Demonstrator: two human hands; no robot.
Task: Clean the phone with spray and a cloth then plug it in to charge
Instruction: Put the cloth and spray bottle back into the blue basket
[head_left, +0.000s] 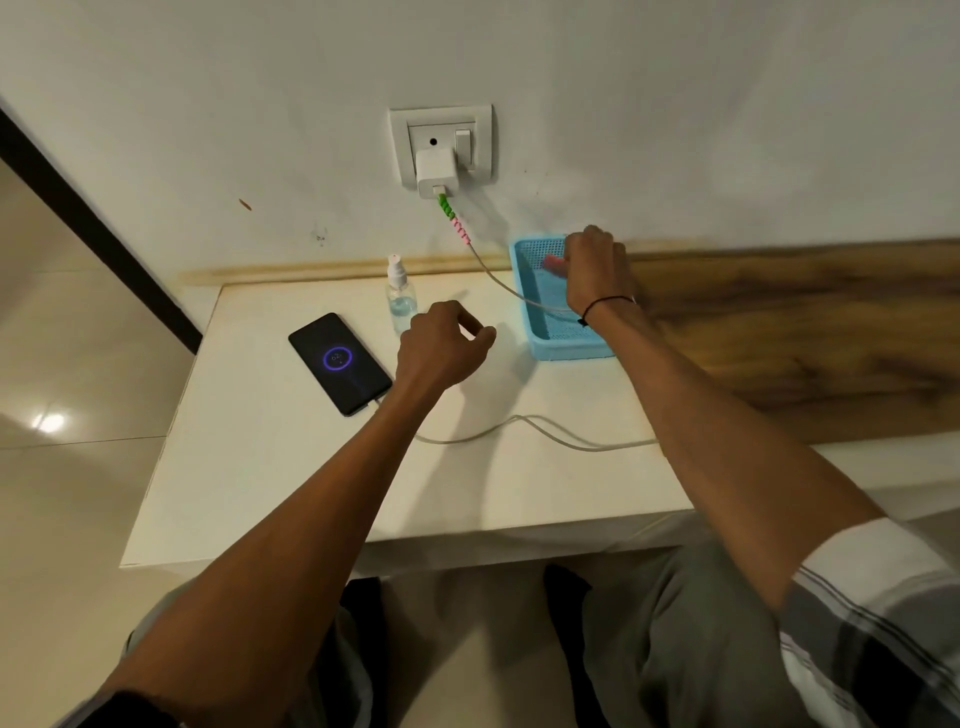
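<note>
While the phone (340, 362) is lying plugged in on the table (291, 467), its screen glowing with a charging ring, the task is looking all but done, the left hand (441, 347) hovering loosely curled and empty, the right hand (597, 275) closing around something pink over the blue basket (550, 343).

The phone (339, 362) is lying face up on the white table (291, 478), showing a charging ring, cable (540, 431) plugged in. The left hand (441, 348) is hovering loosely curled beside the spray bottle (400, 296); the right hand (597, 275) is holding something pink over the blue basket (550, 343).
</note>
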